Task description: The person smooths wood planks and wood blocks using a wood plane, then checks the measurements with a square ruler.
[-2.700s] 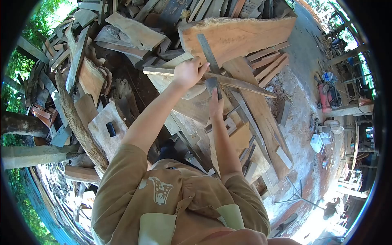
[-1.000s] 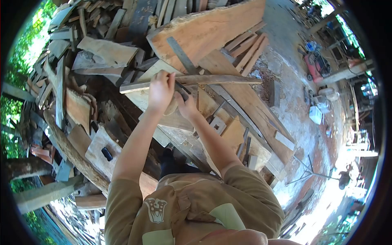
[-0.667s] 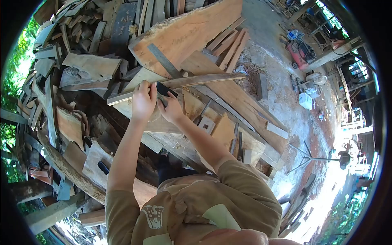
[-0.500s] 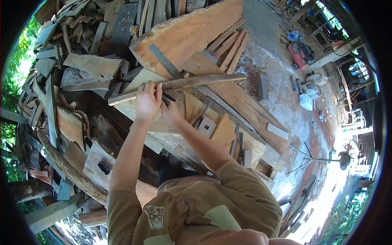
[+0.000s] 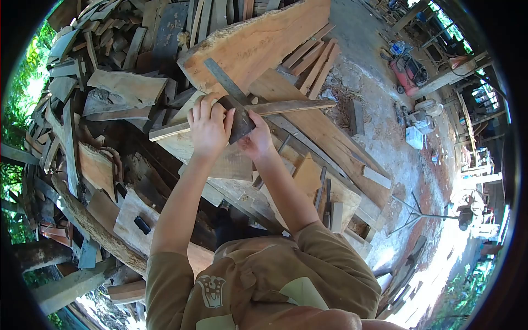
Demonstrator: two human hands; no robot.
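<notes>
A thin, dark rectangular plate (image 5: 240, 122), which looks like a metal scraper blade, is held between both hands with its broad face turned up. My left hand (image 5: 210, 125) is closed on its left side, fingers curled over the far edge. At the right edge my right hand (image 5: 256, 137) grips the plate with its thumb upward and its palm partly showing. Just beneath and behind the hands lies a long, narrow, slightly curved wood strip (image 5: 297, 106), partly hidden by them. A grey flat bar (image 5: 223, 77) crosses near its middle.
On the workbench (image 5: 242, 190) are a pale wood piece (image 5: 308, 177) and several dark tools. A large slab (image 5: 258, 44) and a long plank (image 5: 324, 137) lie beyond. Scrap wood (image 5: 126, 91) is piled at left; a phone-like black object (image 5: 142, 224) rests on a board. A red machine (image 5: 404, 77) stands far right.
The plate has been tilted from nearly edge-on to show its broad face. My right hand has moved right, away from my left, and its palm has turned up.
</notes>
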